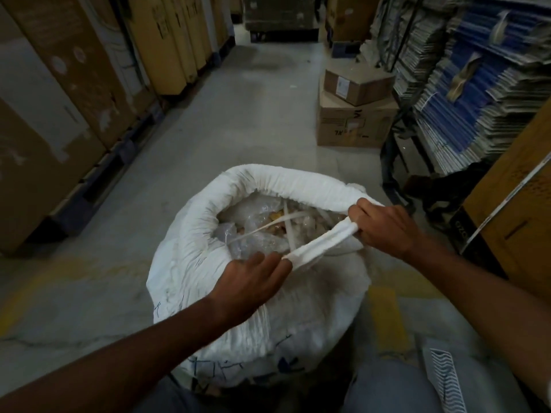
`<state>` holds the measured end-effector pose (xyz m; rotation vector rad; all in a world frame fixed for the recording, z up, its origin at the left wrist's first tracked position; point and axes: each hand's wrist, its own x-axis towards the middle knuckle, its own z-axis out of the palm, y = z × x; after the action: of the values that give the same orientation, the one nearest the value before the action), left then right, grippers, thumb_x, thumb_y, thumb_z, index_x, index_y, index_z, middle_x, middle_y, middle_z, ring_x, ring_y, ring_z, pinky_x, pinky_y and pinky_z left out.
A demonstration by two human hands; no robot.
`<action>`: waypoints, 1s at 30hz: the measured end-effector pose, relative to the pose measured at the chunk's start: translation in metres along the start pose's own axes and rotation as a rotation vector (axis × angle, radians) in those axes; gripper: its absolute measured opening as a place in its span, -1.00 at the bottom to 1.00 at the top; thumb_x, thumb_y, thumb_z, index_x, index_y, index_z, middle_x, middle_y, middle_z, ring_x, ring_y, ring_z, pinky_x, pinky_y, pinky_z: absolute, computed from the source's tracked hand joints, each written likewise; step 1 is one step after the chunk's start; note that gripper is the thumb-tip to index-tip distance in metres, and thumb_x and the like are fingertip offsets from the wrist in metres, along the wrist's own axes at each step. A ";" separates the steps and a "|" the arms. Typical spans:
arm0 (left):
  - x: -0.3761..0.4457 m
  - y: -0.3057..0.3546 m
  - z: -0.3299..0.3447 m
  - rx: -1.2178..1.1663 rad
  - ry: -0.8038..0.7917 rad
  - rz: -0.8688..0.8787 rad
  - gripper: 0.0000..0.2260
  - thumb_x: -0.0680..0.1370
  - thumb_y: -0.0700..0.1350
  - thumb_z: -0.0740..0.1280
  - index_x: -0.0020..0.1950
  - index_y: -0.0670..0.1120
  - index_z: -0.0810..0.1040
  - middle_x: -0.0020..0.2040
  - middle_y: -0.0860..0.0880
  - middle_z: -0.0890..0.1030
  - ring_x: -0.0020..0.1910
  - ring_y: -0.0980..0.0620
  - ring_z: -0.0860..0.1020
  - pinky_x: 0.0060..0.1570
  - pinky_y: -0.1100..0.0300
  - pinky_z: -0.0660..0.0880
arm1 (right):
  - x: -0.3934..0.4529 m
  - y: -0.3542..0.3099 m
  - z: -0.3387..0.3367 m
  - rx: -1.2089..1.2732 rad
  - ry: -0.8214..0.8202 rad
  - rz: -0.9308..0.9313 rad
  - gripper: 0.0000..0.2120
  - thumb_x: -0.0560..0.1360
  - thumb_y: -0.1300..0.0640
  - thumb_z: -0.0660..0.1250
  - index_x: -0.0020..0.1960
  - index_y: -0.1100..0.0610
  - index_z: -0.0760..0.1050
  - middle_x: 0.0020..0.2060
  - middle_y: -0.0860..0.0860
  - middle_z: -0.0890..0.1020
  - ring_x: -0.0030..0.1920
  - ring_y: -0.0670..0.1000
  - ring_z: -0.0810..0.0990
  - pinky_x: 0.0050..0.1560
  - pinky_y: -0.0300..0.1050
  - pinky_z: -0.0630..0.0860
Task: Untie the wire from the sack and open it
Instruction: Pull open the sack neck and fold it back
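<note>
Sack first: the big white woven plastic sack (pixel 256 293) stands on the grey concrete floor (pixel 208 138) right between my knees, at 6 o'clock in the head view, close enough that I can work its mouth without stretching. Its rolled white rim (pixel 286 181) is already spread wide, with the far edge arcing across 12 o'clock of the opening, so I judge the opening step nearly finished. I see no tie around the neck now; whether the wire is off entirely I cannot tell.

My left hand (pixel 247 281) sits at the 7 o'clock edge of the mouth, fingers closed lightly on the near lip of the fabric, pinching it so it does not flop back inward. My right hand (pixel 384 225) is at 3 o'clock, clenched around the bunched rim there. Between the two hands the near lip is stretched into a taut band, because I am pulling them apart to widen the gap.

Inside lie crumpled clear plastic wrappings (pixel 256 222) with pale flat straps (pixel 268 225) crossing over them, exposed as the mouth gapes.

Stacked brown cardboard boxes (pixel 357 114) sit well apart at 1 o'clock, and tall cartons (pixel 74 84) line the aisle from 9 to 11 o'clock.
</note>
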<state>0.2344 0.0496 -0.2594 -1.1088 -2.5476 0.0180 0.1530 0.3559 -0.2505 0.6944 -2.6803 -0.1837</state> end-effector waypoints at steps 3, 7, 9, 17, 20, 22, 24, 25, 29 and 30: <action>-0.007 0.004 0.015 0.070 -0.017 0.077 -0.69 0.48 -0.12 0.41 0.20 -0.10 0.51 -0.04 -0.09 0.53 -0.18 -0.05 0.49 -0.36 0.08 0.47 | -0.013 -0.007 0.016 0.135 -0.004 0.137 -0.83 0.46 0.03 0.16 -0.07 0.13 0.41 -0.21 0.11 0.54 -0.37 0.21 0.56 -0.51 0.01 0.49; -0.028 -0.005 0.007 -0.121 -0.076 0.039 -0.48 0.56 0.16 0.32 0.43 -0.08 0.45 0.19 -0.09 0.57 0.10 -0.04 0.55 0.06 0.06 0.55 | -0.006 -0.019 0.004 0.151 0.027 0.026 -0.75 0.38 0.06 0.24 -0.04 0.16 0.55 -0.10 0.11 0.64 -0.08 0.19 0.55 -0.09 0.07 0.46; -0.026 -0.024 -0.005 -0.274 -0.102 -0.026 -0.40 0.59 0.19 0.27 0.53 -0.10 0.32 0.34 -0.11 0.51 0.28 -0.03 0.49 0.24 0.08 0.48 | 0.007 -0.029 -0.011 0.132 0.072 -0.037 -0.70 0.35 0.06 0.24 -0.04 0.17 0.61 -0.03 0.10 0.67 0.00 0.18 0.52 0.02 0.07 0.39; 0.011 -0.129 -0.015 -0.514 -0.804 -0.232 -0.16 0.30 0.43 0.42 0.52 0.20 0.29 0.51 0.12 0.35 0.48 0.09 0.29 0.49 0.04 0.24 | 0.068 -0.112 -0.044 0.628 -0.370 -0.164 -0.52 0.42 -0.14 0.24 0.25 0.05 0.55 0.13 -0.02 0.63 0.10 -0.02 0.57 0.11 -0.08 0.48; 0.023 -0.140 -0.007 -0.479 -0.988 -0.152 -0.26 0.32 0.15 0.58 0.44 0.18 0.38 0.32 0.08 0.54 0.28 0.06 0.49 0.32 0.08 0.43 | 0.087 -0.135 -0.035 0.562 -0.729 -0.189 -0.32 0.35 -0.37 0.40 0.30 0.03 0.47 0.07 -0.10 0.59 0.08 -0.02 0.57 0.01 -0.10 0.50; 0.031 -0.138 -0.003 -0.376 -0.997 -0.058 -0.32 0.32 0.05 0.60 0.39 0.13 0.43 0.18 0.04 0.58 0.14 0.02 0.55 0.19 0.09 0.48 | 0.096 -0.145 -0.032 0.526 -0.797 -0.206 -0.33 0.22 -0.47 0.43 0.13 -0.03 0.51 -0.10 -0.17 0.55 -0.06 -0.06 0.57 -0.15 -0.16 0.46; 0.034 -0.133 0.000 -0.250 -0.991 0.002 -0.34 0.34 0.00 0.58 0.40 0.12 0.44 0.17 0.03 0.58 0.15 -0.01 0.55 0.15 0.09 0.48 | 0.100 -0.154 -0.032 0.494 -0.883 -0.219 -0.33 0.18 -0.47 0.46 0.06 -0.01 0.55 -0.09 -0.12 0.60 -0.10 -0.05 0.58 -0.10 -0.10 0.54; 0.034 -0.131 0.001 -0.172 -0.989 0.026 -0.36 0.37 -0.01 0.56 0.41 0.13 0.42 0.20 0.02 0.58 0.19 -0.03 0.54 0.16 0.07 0.48 | 0.099 -0.158 -0.032 0.449 -0.885 -0.249 -0.33 0.20 -0.42 0.48 0.11 0.01 0.54 -0.04 -0.08 0.62 -0.07 -0.03 0.58 -0.05 -0.07 0.55; 0.007 -0.133 -0.009 0.055 -0.793 0.163 -0.59 0.52 -0.06 0.34 0.36 0.08 0.39 0.17 -0.03 0.60 0.13 -0.08 0.58 0.00 0.08 0.50 | 0.072 -0.157 -0.020 0.351 -0.559 -0.349 -0.54 0.41 -0.02 0.41 0.27 -0.01 0.41 0.05 0.05 0.61 0.04 0.08 0.58 -0.12 -0.08 0.41; -0.006 -0.138 -0.011 0.048 -0.653 0.188 -0.67 0.52 -0.10 0.30 0.27 0.06 0.39 0.08 -0.01 0.62 0.01 -0.08 0.61 -0.12 0.07 0.54 | 0.062 -0.151 -0.018 0.391 -0.466 -0.342 -0.60 0.44 0.04 0.37 0.25 -0.03 0.40 0.01 0.05 0.62 0.01 0.09 0.59 -0.14 -0.08 0.41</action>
<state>0.1445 -0.0518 -0.2297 -1.5114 -2.9483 0.5736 0.1767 0.1940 -0.2462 1.3815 -3.0485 0.1148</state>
